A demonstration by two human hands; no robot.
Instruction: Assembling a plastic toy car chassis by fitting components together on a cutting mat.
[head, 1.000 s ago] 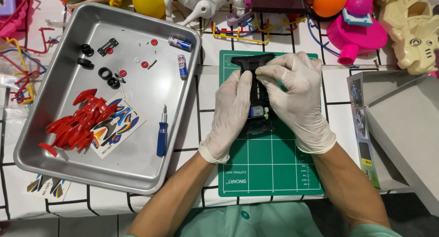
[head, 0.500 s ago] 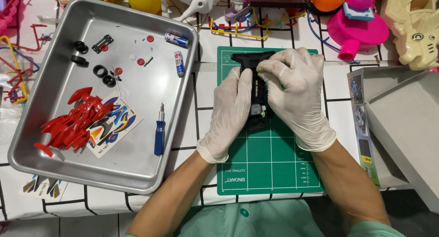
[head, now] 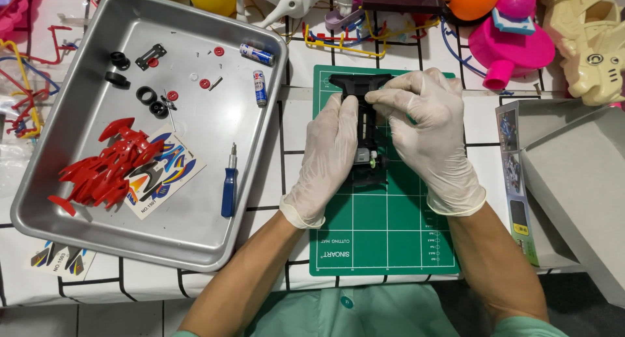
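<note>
The work surface was a white table covering [head: 475,125] marked with a black grid. On its left side sat a large rectangular metal tray [head: 78,96], the biggest item present. At the right edge lay an open grey cardboard box [head: 573,174]. Between them, directly before the person, lay a green cutting mat [head: 384,236], just beside the tray's right wall.

Along the far edge of the table stood assorted plastic toys, among them a pink toy [head: 508,41] and a cream-coloured one [head: 589,44].

Inside the tray, at lower left, a red toy car body shell [head: 104,168] rested partly over a sticker sheet [head: 163,174]. A blue-handled screwdriver [head: 228,184] lay near the tray's right wall, pointing away from the person. Two small batteries [head: 259,70] lay at the upper right of the tray, and black tyres [head: 133,83] with small red parts were scattered at the upper left.

Both hands wore pale disposable gloves. The black toy car chassis [head: 364,125] sat on the upper part of the mat, between the hands. The left hand [head: 329,158] lay along the chassis's left side, fingers clasped against it. The right hand [head: 426,132] was closed over the chassis's upper right portion, thumb and fingers pinching at its top. Whether the chassis rested on the mat or was lifted clear could not be determined.
</note>
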